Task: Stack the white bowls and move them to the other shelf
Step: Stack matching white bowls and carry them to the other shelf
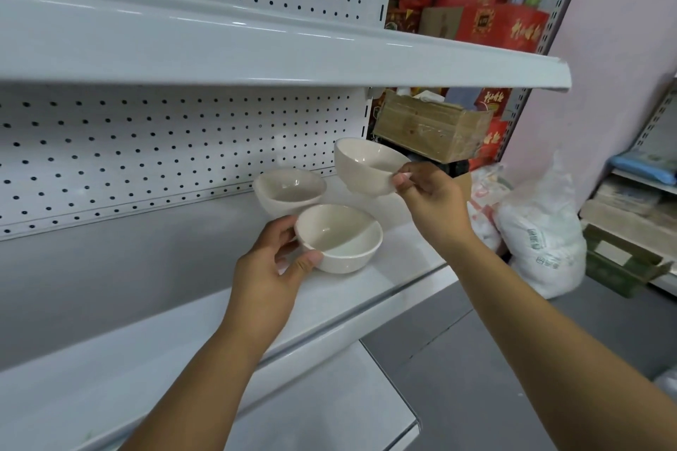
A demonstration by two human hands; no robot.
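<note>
Nothing is stacked yet; the right hand (426, 194) is pinching a lifted white bowl (368, 167) at two o'clock; the left hand (278, 260) is gripping the nearest bowl (339, 238); a third bowl (289, 190) is waiting on the middle shelf (183, 304).

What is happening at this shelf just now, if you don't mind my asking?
A person is handling white bowls at the shelf. The right hand pinches the rim of the raised bowl, held tilted in the air. The left hand grips the front bowl. The third bowl sits behind, untouched. Nothing is stacked yet.
</note>
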